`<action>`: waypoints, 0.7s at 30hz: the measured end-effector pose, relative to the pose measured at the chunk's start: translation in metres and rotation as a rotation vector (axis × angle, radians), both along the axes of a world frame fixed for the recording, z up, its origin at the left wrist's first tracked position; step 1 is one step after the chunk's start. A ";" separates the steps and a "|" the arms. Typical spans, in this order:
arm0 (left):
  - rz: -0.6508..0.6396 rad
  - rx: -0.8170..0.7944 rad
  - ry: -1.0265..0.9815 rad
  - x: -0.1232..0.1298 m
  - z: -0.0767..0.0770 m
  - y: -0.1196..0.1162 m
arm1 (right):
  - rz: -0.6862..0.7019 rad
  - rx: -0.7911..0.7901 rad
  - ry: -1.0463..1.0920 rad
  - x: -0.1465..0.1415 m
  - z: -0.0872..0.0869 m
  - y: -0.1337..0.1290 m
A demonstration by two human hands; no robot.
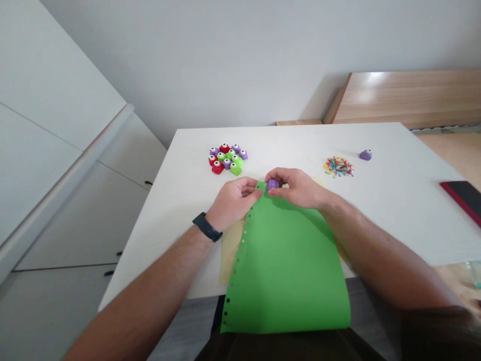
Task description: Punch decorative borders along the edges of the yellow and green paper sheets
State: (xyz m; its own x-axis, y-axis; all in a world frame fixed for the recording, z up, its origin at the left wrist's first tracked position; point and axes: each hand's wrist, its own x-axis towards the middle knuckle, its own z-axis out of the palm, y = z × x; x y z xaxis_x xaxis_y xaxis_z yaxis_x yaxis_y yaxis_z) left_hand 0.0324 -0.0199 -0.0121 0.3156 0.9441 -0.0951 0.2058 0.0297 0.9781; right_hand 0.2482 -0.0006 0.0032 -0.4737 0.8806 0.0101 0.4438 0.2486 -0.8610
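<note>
A green paper sheet (285,271) lies on the white table and hangs over its near edge, with a row of small star-shaped holes along its left side. My right hand (295,188) grips a small purple craft punch (272,184) at the sheet's top edge. My left hand (233,203) pinches the sheet's top left corner beside the punch. A black band (207,226) circles my left wrist. Beneath the green sheet, a tan paper sheet (231,250) sticks out on the left.
Several red, green and purple craft punches (227,159) stand grouped at the table's (394,215) far side. Coloured paper bits (338,167) lie to their right, near a lone purple punch (365,155). A red-edged black object (464,200) sits at the right edge.
</note>
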 end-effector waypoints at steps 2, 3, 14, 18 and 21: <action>-0.007 -0.003 -0.008 0.000 -0.001 0.000 | 0.000 0.009 -0.011 0.000 0.000 0.000; -0.012 -0.002 -0.009 0.000 -0.001 0.001 | 0.002 0.015 -0.014 0.000 0.000 -0.001; -0.086 0.076 -0.038 0.007 0.005 -0.002 | 0.001 0.050 0.018 -0.003 -0.004 0.001; -0.031 0.202 0.206 0.009 0.006 -0.001 | 0.008 0.040 0.032 -0.005 -0.002 -0.002; -0.031 0.252 0.281 0.009 0.006 -0.001 | 0.030 0.040 0.031 -0.006 -0.002 -0.004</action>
